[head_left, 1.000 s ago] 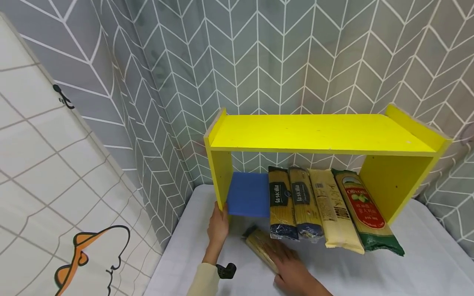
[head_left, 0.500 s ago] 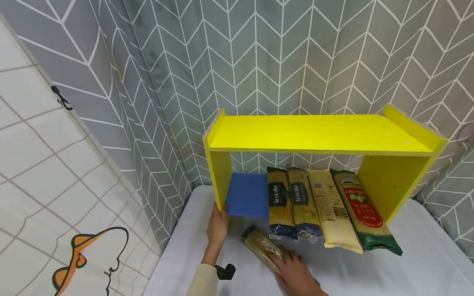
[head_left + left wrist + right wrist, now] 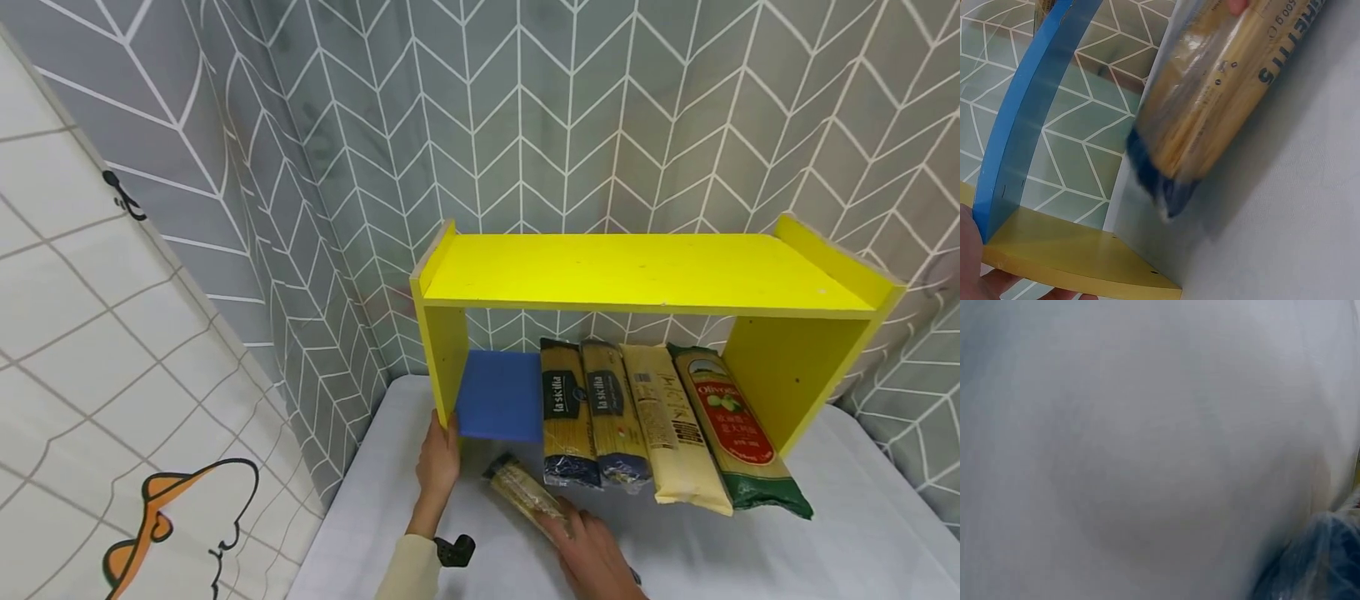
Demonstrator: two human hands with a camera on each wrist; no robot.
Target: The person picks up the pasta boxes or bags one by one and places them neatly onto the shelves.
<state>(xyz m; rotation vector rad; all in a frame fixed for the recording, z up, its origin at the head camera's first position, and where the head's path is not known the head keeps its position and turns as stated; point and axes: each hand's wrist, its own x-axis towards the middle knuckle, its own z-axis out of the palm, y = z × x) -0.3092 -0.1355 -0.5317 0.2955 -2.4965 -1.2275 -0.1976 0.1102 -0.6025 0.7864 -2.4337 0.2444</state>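
Observation:
My left hand [image 3: 437, 461] grips the lower front edge of the yellow shelf's [image 3: 442, 358] left side panel, beside the blue board [image 3: 501, 393]. In the left wrist view its fingers [image 3: 1004, 280] curl under the yellow panel. On the right, my right hand [image 3: 596, 554] holds the near part of a clear packet of spaghetti [image 3: 521, 487], which slants over the white cloth in front of the shelf. The packet's dark blue end [image 3: 1163, 178] points toward the panel in the left wrist view, where one fingertip [image 3: 1239, 5] shows on the wrapper.
Two spaghetti packets with dark labels [image 3: 564, 412], a cream packet [image 3: 675, 425] and a green-and-red packet [image 3: 738, 429] lean side by side on the shelf, right of the bare blue board. A patterned curtain [image 3: 570, 125] hangs behind. White cloth [image 3: 360, 517] covers the table.
My right hand's fingers, spread over the packet at first, now close round its near part. The packet has turned and shifted slightly. My left hand stays on the panel.

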